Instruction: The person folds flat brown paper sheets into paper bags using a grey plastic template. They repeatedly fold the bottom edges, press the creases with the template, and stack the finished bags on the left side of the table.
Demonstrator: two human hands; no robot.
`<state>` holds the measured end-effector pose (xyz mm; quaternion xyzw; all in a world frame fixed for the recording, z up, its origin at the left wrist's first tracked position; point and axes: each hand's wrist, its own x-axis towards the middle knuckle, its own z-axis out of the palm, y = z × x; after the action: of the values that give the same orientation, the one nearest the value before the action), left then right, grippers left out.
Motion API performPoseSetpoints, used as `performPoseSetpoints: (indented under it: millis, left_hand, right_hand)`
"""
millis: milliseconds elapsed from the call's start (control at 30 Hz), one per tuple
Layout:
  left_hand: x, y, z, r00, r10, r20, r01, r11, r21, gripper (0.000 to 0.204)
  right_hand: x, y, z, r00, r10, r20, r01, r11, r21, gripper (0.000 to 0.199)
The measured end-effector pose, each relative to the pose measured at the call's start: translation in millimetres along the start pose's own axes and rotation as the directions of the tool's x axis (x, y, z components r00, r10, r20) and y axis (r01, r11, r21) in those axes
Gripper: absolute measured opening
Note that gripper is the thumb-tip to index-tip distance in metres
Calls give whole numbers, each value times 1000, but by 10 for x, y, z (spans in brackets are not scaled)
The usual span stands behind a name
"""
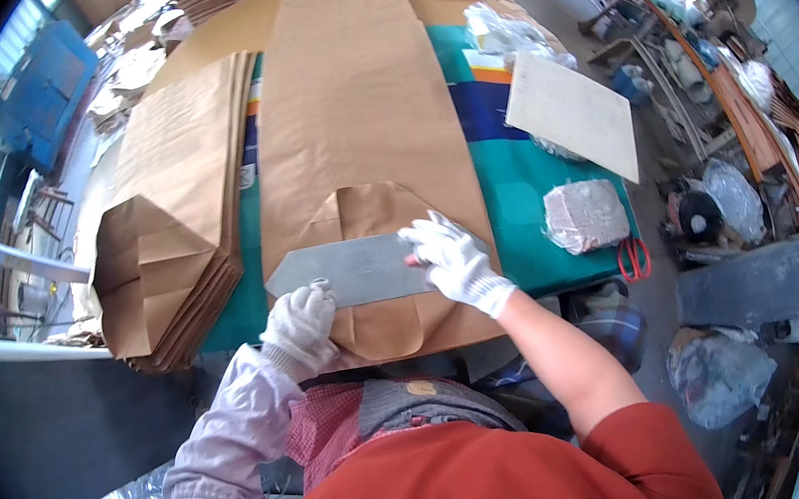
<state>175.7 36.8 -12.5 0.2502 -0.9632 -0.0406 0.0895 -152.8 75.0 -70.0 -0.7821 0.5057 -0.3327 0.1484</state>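
Grey plate (347, 272) lies on a folded paper bag (355, 104)

Probably stiff, slick, best held by its ends; right hand (453, 259), fingers parted, at one; left hand (301, 328), fingers curled, grip unclear

Rust-red shirt (471, 487) — white gloves (464, 263) — pale lavender left oversleeve (233, 428)

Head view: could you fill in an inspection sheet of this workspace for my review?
Surface: table with a green-and-blue covering.
Job's things: brown paper bag, grey plate lying on its folded near end; bag stack at left.
Clutter: pale board, clear plastic, wrapped bundle, red loop handles, all at right.
Hands: gloved; left hand by the plate's lower-left corner, right hand at its right end.
Cables: nothing seen clearly.
Surroundings: blue machine-like unit at left.
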Motion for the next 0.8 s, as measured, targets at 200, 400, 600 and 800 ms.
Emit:
performPoseSetpoints:
  millis: [200, 400, 600, 800]
  left_hand:
    - [-76, -238, 487, 976, -90, -198, 74, 993, -87, 23]
    - [378, -70, 49, 656, -687, 313, 755, 599, -265, 40]
    - [937, -291, -387, 618, -699, 360, 738, 674, 42, 85]
    - [1262, -462, -362, 620, -615, 488, 711, 702, -19, 69]
  right_hand:
    - [-281, -216, -274, 999, 42, 11, -40, 986, -160, 30]
    - [-31, -446, -218, 844, 532, 66, -456, 777, -433, 52]
    - [392, -484, -461, 756, 641, 132, -491, 689, -532, 85]
    - [895, -349, -542, 706, 673, 219, -487, 687, -540, 48]
